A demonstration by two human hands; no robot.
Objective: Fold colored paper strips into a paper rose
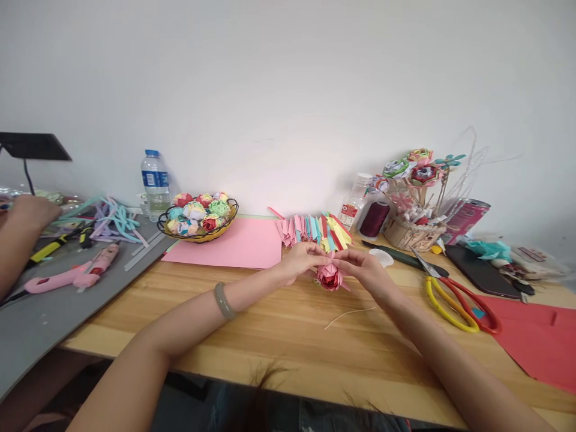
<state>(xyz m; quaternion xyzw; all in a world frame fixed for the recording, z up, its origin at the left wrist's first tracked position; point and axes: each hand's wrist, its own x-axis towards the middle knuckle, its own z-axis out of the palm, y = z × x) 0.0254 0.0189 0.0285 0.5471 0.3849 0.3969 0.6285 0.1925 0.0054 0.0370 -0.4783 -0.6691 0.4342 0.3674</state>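
A pink and red folded-paper flower is held just over the wooden table, its dark red centre facing me. My left hand pinches its pink paper from the left, with a bangle on that wrist. From the right, my right hand pinches the same flower near its top edge. The fingertips of both hands nearly meet there. Right behind them lies a row of folded paper strips in pink, blue, red and yellow. A thin string rests on the table below the flower.
Pink paper sheets and a basket of paper balls lie left. Scissors, red paper, a phone and a flower pot are right. At far left, another person's hand is above a grey table with a glue gun.
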